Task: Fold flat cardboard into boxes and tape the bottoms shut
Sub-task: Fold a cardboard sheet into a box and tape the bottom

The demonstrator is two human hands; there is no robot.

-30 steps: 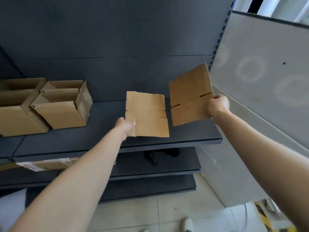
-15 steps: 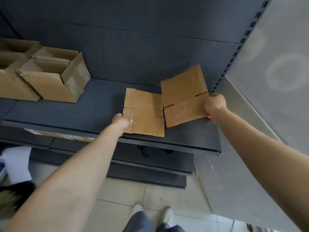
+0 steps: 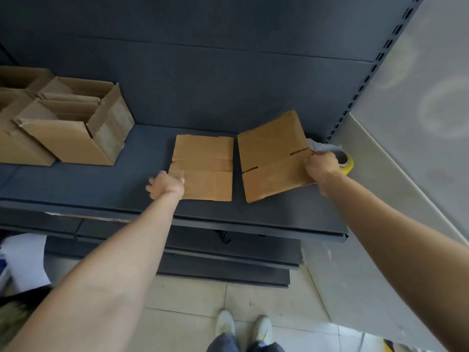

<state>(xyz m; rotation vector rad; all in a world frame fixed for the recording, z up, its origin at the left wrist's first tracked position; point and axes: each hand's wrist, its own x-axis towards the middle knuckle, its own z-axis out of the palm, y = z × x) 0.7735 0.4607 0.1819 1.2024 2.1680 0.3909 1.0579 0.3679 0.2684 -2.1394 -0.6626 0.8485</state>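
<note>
Lowering toward the shelf (image 3: 76, 189), the right flat cardboard (image 3: 274, 158) now nearly lies down, right hand (image 3: 321, 168) pinching its edge; left hand (image 3: 166, 185), fingers seemingly loosened, has left its cardboard sheet (image 3: 205, 168) flat; folding comes next.

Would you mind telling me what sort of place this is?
Probably a stockroom or shop packing corner: dark metal shelving with slotted uprights, finished cardboard boxes and flat cardboard blanks on it, and a tape roll.
</note>
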